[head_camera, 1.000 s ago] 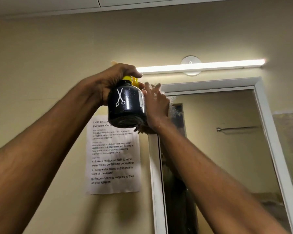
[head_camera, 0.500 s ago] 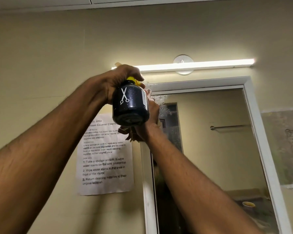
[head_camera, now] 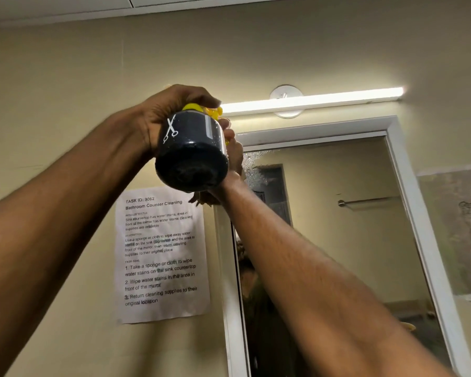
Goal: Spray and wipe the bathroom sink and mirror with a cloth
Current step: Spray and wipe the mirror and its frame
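My left hand point(head_camera: 161, 115) grips a dark spray bottle point(head_camera: 191, 156) with a yellow top and a white scissors mark. It is raised by the upper left corner of the mirror point(head_camera: 337, 240). Behind the bottle, my right hand point(head_camera: 234, 156) presses against that corner, its fingers mostly hidden. A scrap of brownish cloth point(head_camera: 201, 199) sticks out under its heel. Spray droplets point(head_camera: 253, 164) speckle the glass just right of the hand. The sink is out of view.
The mirror has a white frame point(head_camera: 310, 129) with a lit tube lamp point(head_camera: 310, 100) above it. A printed task sheet point(head_camera: 161, 254) is taped to the wall to its left. The glass reflects a towel rail point(head_camera: 365, 201) and my arm.
My right hand has slid left along the mirror's top edge and now sits behind the bottle. The bottle has tilted its base more toward me.
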The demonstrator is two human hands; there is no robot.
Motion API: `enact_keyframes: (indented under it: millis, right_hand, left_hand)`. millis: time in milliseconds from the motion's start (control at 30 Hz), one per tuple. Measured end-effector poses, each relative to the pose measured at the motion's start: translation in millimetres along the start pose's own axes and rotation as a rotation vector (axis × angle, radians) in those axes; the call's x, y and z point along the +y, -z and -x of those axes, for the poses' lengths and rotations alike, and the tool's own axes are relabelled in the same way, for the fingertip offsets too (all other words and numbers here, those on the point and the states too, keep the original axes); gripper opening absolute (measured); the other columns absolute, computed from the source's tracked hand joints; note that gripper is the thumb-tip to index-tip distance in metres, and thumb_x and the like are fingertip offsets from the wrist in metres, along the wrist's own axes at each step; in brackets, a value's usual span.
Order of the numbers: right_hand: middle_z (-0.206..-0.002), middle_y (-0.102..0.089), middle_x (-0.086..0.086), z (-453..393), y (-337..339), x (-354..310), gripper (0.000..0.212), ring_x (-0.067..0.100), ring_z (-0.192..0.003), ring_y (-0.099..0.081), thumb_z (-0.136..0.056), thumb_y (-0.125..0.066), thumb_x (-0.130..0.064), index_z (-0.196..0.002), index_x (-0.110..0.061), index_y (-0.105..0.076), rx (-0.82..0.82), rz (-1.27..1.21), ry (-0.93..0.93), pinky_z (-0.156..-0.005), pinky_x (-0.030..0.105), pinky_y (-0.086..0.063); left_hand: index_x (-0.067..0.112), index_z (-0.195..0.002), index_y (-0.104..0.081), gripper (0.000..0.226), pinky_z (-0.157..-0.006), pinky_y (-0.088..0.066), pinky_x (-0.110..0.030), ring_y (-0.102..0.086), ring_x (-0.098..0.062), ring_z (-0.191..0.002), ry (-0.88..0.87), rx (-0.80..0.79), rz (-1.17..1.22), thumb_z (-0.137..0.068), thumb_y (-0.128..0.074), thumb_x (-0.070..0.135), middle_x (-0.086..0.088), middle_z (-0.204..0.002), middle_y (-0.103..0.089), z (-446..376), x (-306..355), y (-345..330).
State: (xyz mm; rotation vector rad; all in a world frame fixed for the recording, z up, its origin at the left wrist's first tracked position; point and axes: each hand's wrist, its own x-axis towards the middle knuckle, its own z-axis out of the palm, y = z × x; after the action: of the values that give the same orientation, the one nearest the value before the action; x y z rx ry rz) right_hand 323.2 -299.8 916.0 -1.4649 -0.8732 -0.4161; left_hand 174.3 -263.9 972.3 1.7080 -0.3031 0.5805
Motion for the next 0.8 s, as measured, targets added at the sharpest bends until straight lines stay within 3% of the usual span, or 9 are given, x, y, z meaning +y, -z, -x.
enact_keyframes:
  millis: [67,133,200,300,400,567,700,800]
  right_hand:
    - [-0.081,-0.058,0.002,-3.1,4.6,-8.7,0.015,0.011,-0.071,-0.057,-0.099,-0.045,-0.022,-0.091,-0.012,-0.053,0.186,0.260,0.142,-0.061,0.019,-0.051]
    - [-0.096,-0.064,0.011,-7.7,7.2,-14.3,0.032,0.022,-0.087,-0.063,-0.099,-0.044,-0.033,-0.116,-0.008,-0.054,0.427,0.546,0.388,-0.072,0.029,-0.053]
    - [-0.111,-0.062,0.016,-7.3,7.5,-14.1,0.039,0.029,-0.099,-0.062,-0.097,-0.048,-0.033,-0.128,-0.010,-0.049,0.397,0.722,0.488,-0.079,0.038,-0.052]
    - [-0.112,-0.061,0.010,-9.0,27.3,-8.8,0.036,0.025,-0.099,-0.060,-0.089,-0.060,-0.033,-0.120,-0.017,-0.054,0.425,0.780,0.456,-0.073,0.030,-0.045]
    - [-0.116,-0.058,0.009,-6.5,63.8,-13.5,0.041,0.022,-0.103,-0.056,-0.087,-0.062,-0.034,-0.123,-0.018,-0.051,0.488,0.791,0.443,-0.076,0.028,-0.038]
    - [-0.119,-0.058,0.012,-9.7,118.9,-12.6,0.050,0.029,-0.108,-0.057,-0.082,-0.069,-0.037,-0.123,-0.018,-0.049,0.564,0.962,0.385,-0.085,0.038,-0.046]
    - [-0.116,-0.057,0.016,-8.7,134.7,-10.2,0.052,0.032,-0.104,-0.057,-0.082,-0.069,-0.038,-0.124,-0.016,-0.048,0.602,1.042,0.372,-0.079,0.037,-0.048]
    - [-0.111,-0.059,0.017,-11.1,146.0,-13.3,0.050,0.034,-0.102,-0.058,-0.081,-0.070,-0.037,-0.121,-0.015,-0.050,0.630,1.043,0.384,-0.080,0.039,-0.049]
  left_hand:
    - [0.002,-0.113,-0.057,0.035,-0.054,-0.059,-0.033,-0.073,-0.022,-0.064,-0.001,-0.029,0.084,-0.085,-0.063,0.021,-0.010,-0.076,-0.074,-3.5,-1.0,6.9]
    - [0.003,-0.113,-0.059,0.034,-0.064,-0.062,-0.040,-0.074,-0.024,-0.075,-0.010,0.006,0.086,-0.084,-0.064,0.020,-0.011,-0.085,-0.075,-6.3,-5.6,12.7]
    - [0.004,-0.100,-0.062,0.021,-0.069,-0.061,-0.040,-0.074,-0.023,-0.077,-0.020,0.049,0.046,-0.085,-0.062,0.019,-0.010,-0.086,-0.075,-8.1,-13.5,16.7]
    - [0.007,-0.089,-0.059,0.013,-0.076,-0.057,-0.034,-0.069,-0.024,-0.089,-0.007,0.081,-0.002,-0.087,-0.059,0.020,-0.009,-0.097,-0.069,-13.3,-29.6,16.3]
    - [0.008,-0.088,-0.058,0.013,-0.077,-0.052,-0.029,-0.066,-0.020,-0.086,0.037,0.048,-0.009,-0.088,-0.058,0.021,-0.008,-0.091,-0.068,-24.0,-41.1,8.2]
    - [0.005,-0.099,-0.060,0.023,-0.076,-0.049,-0.027,-0.060,-0.018,-0.079,0.119,-0.079,-0.019,-0.085,-0.061,0.023,-0.006,-0.092,-0.064,-47.4,-50.1,-10.8]
    - [0.006,-0.100,-0.057,0.026,-0.099,-0.045,-0.035,-0.060,-0.022,-0.081,0.121,-0.151,0.017,-0.077,-0.064,0.018,-0.008,-0.088,-0.064,-62.5,-59.3,-17.2]
    - [0.007,-0.101,-0.052,0.030,-0.093,-0.047,-0.033,-0.059,-0.019,-0.071,0.100,-0.194,0.064,-0.075,-0.064,0.013,-0.005,-0.075,-0.062,-70.7,-63.6,-21.2]
